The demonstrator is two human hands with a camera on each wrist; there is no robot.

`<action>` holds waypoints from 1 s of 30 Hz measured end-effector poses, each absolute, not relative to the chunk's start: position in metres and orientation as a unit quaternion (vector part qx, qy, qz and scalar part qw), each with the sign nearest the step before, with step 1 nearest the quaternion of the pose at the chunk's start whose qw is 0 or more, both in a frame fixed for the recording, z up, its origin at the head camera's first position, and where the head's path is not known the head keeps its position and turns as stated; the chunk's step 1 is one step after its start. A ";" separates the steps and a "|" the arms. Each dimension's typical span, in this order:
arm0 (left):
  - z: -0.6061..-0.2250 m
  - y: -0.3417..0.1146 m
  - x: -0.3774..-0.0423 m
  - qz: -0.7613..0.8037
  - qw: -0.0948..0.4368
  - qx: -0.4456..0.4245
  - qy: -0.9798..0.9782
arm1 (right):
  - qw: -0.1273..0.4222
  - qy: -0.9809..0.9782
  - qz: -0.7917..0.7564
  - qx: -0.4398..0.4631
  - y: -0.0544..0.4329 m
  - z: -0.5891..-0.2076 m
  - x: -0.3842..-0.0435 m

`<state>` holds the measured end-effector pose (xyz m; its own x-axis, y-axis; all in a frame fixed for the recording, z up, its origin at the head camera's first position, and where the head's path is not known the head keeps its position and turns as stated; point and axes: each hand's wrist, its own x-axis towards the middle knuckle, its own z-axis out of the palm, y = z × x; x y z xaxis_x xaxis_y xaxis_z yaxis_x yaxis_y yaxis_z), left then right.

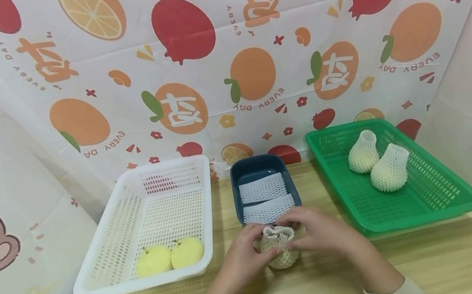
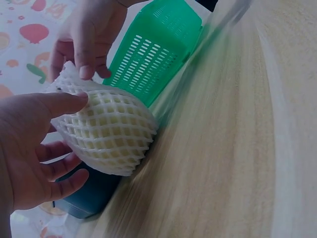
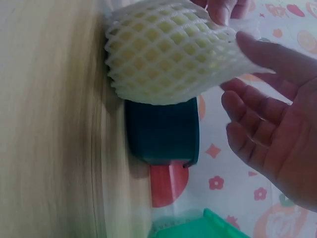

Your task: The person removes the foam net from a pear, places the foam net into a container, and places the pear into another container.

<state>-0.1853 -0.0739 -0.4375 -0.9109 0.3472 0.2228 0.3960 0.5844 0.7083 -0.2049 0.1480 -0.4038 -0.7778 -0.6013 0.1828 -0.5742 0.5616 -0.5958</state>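
A pale yellow, round pear in a white foam net [image 1: 283,253] stands on the table before me, the net's open mouth upward. My left hand [image 1: 246,255] pinches the rim of the net, its thumb [image 2: 74,103] on the outside and other fingers spread behind. From the opposite side my right hand [image 1: 320,229] holds the net near its mouth between thumb and forefinger, the remaining fingers loosely bent. Mesh covers most of the fruit. Just behind the hands, a dark blue tray [image 1: 235,188] holds two flat foam nets [image 1: 264,188].
At left, a white basket [image 1: 206,193] contains two bare yellow pears [image 1: 153,260]. The green basket [image 1: 443,211] at right holds two netted pears [image 1: 390,170] with their net necks upright. A fruit-printed cloth [image 1: 213,67] hangs behind the wooden table [image 1: 461,260].
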 end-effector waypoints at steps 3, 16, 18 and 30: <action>-0.437 -0.075 -0.186 -0.411 0.021 -0.214 -0.886 | 0.029 0.881 -0.340 -0.329 0.152 -0.403 -0.207; -0.437 -0.076 -0.185 -0.425 0.003 -0.231 -0.875 | 0.024 0.881 -0.352 -0.314 0.154 -0.399 -0.205; -0.437 -0.076 -0.185 -0.428 0.002 -0.230 -0.874 | 0.032 0.883 -0.348 -0.312 0.154 -0.399 -0.205; -0.433 -0.074 -0.185 -0.444 0.040 -0.225 -0.866 | 0.021 0.890 -0.339 -0.303 0.153 -0.401 -0.206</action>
